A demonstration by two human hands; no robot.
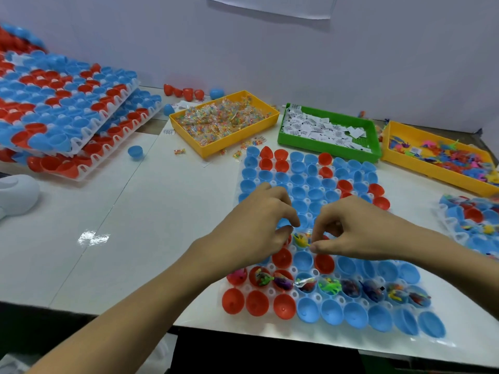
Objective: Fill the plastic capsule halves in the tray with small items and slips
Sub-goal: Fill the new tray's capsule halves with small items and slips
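Working over tray [272, 267] of capsule halves [303, 259], lying on white worktop [135, 225] at centre-right. Left hand [259, 225] hovering over tray middle, fingers curled, thumb and forefinger nearly closed; whether pinching anything, cannot tell. Right hand [359, 233] just beside it at 3 o'clock, fingers curled, fingertips [314, 248] pinching at a small clear packet [306, 236] over yellow toy [301, 241] sitting in a half between both hands.

Showing one row of halves near tray's 6 o'clock edge holding coloured toys and packets; nearest row lying dome-up, red at left, blue at right. Remaining halves sitting open side up, mostly blue, some red.

Sitting beyond tray at 12 o'clock: green bin [329, 147] holding white printed slips [318, 128]. At 11 o'clock: yellow bin [224, 145] of clear bead packets [221, 117], a few packets lying loose beside it. At 2 o'clock: second yellow bin [432, 171] of small coloured toys [445, 155].

Leaning at 10 o'clock: stacked trays [67, 125] of red and blue halves. Lying loose near it: one blue half [135, 152]. Showing at 3 o'clock edge: part of another tray [469, 225] with filled halves.
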